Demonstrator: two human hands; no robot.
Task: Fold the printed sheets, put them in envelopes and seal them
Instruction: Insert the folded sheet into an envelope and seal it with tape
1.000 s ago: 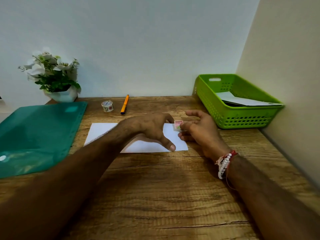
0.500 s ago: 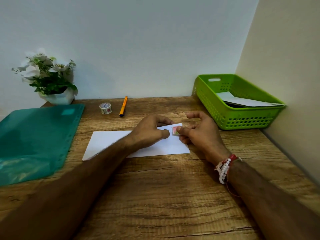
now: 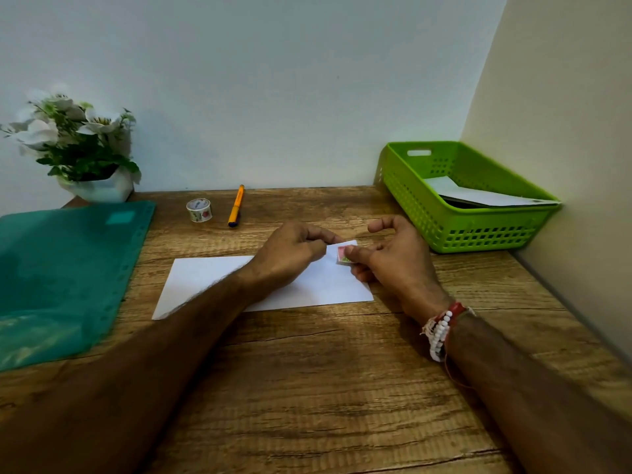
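Taking the wooden desk as a clock face with 6 nearest the person, both bare forearms come in from 7 and 5 and converge toward the centre. A beaded bracelet circles the right wrist. The white envelope lies flat at the centre, its long side running 9 to 3.

The left hand rests on the envelope's right half, knuckles up and fingers curled together. Their tips reach its far edge, but whether they pinch that edge or only press on it cannot be told from here. The right hand sits at the envelope's 2 o'clock corner. Its thumb and a curled finger clamp a small pink-and-green sticker against the paper, while the index finger stands lifted, apart from the others.

A green plastic folder covers the 9 o'clock side. At 11 stand a tape roll and, just beside it, an orange pen. A potted white-flowered plant fills the 10 o'clock corner. At 2 a green basket holds white envelopes.
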